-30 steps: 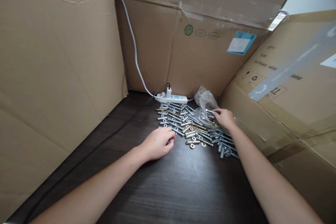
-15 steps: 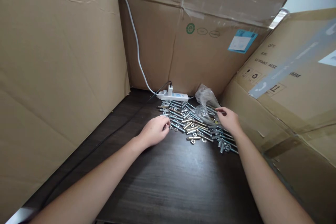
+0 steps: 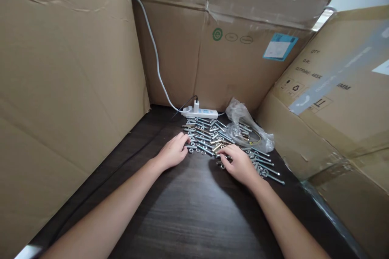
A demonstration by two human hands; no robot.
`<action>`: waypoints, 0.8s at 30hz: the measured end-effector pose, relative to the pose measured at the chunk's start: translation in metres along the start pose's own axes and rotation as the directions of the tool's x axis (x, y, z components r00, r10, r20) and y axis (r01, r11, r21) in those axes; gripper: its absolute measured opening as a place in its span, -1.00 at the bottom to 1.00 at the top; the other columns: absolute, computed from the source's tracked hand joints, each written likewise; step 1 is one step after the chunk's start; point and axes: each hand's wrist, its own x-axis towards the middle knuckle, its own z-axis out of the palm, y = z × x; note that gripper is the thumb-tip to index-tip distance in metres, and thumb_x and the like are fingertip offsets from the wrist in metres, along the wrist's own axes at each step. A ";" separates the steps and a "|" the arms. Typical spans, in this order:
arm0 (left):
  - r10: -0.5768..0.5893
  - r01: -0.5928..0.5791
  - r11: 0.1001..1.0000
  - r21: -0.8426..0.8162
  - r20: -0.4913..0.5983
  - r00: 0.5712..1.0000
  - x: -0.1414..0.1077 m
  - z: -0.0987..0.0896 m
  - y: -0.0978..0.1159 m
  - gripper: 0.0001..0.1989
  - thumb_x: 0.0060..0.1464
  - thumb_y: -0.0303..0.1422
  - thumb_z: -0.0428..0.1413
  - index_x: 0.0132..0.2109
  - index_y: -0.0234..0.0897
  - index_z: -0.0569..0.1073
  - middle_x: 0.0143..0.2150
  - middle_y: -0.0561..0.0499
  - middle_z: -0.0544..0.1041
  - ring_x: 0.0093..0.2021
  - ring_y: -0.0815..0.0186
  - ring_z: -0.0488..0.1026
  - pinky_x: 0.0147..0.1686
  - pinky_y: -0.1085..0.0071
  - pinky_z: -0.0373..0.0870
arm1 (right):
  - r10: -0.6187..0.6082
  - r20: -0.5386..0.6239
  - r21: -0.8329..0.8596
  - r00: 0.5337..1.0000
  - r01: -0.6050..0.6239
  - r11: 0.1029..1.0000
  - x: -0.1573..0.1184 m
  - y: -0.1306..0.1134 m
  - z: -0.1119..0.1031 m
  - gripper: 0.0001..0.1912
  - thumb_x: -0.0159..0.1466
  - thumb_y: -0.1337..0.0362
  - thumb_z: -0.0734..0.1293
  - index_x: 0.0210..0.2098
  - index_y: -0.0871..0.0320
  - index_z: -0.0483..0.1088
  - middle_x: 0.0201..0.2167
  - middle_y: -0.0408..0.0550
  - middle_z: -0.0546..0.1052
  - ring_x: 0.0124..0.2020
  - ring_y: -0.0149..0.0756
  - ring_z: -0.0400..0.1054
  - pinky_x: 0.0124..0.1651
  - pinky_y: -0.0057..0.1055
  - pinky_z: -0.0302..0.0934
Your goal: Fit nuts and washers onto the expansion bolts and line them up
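Observation:
Rows of metal bolts, sleeves and washers lie on the dark wooden table. My left hand is at the left edge of the rows, its fingertips beside a small sleeve and washer; its fingers are apart and nothing shows in them. Over the middle of the hardware is my right hand, thumb and fingers apart near brass-coloured sleeves. The palm hides some of the pieces. More bolts with silver ends stick out to the right of that hand.
Behind the hardware lie a white power strip and a crumpled clear plastic bag. A black cable runs along the left side. Large cardboard boxes stand at the left, back and right.
My right hand has moved left and toward me, from beside the plastic bag to the middle of the hardware. My left hand has shifted slightly left, uncovering a sleeve and washer at its fingertips.

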 end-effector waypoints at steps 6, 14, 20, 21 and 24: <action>-0.023 0.022 0.997 0.068 0.013 1.000 0.000 0.002 -0.002 -0.84 0.04 -0.49 -0.05 -0.20 -0.21 0.31 -0.22 0.01 0.33 -0.23 0.28 0.34 -0.22 0.37 0.30 | -0.018 -0.004 -0.008 1.000 0.018 1.000 -0.002 -0.011 0.007 -0.87 0.24 0.35 0.22 -0.29 0.10 0.40 -0.26 -0.07 0.47 -0.17 -0.23 0.29 -0.08 -0.31 0.19; -0.032 0.029 0.996 0.082 0.026 0.999 -0.001 0.001 0.002 -0.88 0.06 -0.48 -0.03 -0.23 -0.23 0.34 -0.24 0.00 0.33 -0.24 0.28 0.35 -0.22 0.37 0.31 | 0.040 -0.065 -0.228 0.997 -0.054 0.972 0.018 -0.021 0.029 -0.85 0.23 0.30 0.22 -0.37 0.13 0.43 -0.38 0.02 0.44 -0.25 -0.15 0.26 -0.13 -0.25 0.18; -0.010 0.010 0.999 0.031 -0.012 1.000 -0.002 0.002 0.001 -0.89 0.08 -0.46 -0.01 -0.22 -0.23 0.34 -0.21 0.00 0.31 -0.24 0.29 0.36 -0.23 0.36 0.33 | 0.038 -0.017 -0.286 0.999 -0.041 0.957 0.021 -0.022 0.035 -0.93 0.18 0.30 0.27 -0.38 0.13 0.40 -0.36 0.04 0.43 -0.23 -0.11 0.24 -0.14 -0.22 0.16; -0.010 0.010 1.000 0.019 -0.023 1.000 -0.002 0.003 0.001 -0.89 0.07 -0.46 -0.01 -0.22 -0.23 0.34 -0.20 0.00 0.30 -0.24 0.29 0.36 -0.22 0.37 0.33 | 0.036 -0.011 -0.292 0.999 -0.037 0.956 0.019 -0.021 0.035 -0.94 0.17 0.31 0.27 -0.39 0.13 0.39 -0.37 0.04 0.43 -0.24 -0.12 0.24 -0.14 -0.23 0.16; -0.003 0.002 1.000 -0.006 -0.060 0.998 -0.002 0.004 0.002 -0.87 0.07 -0.47 -0.01 -0.20 -0.22 0.33 -0.17 -0.01 0.29 -0.23 0.29 0.36 -0.20 0.36 0.34 | 0.027 -0.006 -0.289 1.000 -0.028 0.957 0.018 -0.018 0.033 -0.95 0.16 0.31 0.26 -0.41 0.13 0.36 -0.39 0.01 0.43 -0.26 -0.14 0.26 -0.15 -0.26 0.16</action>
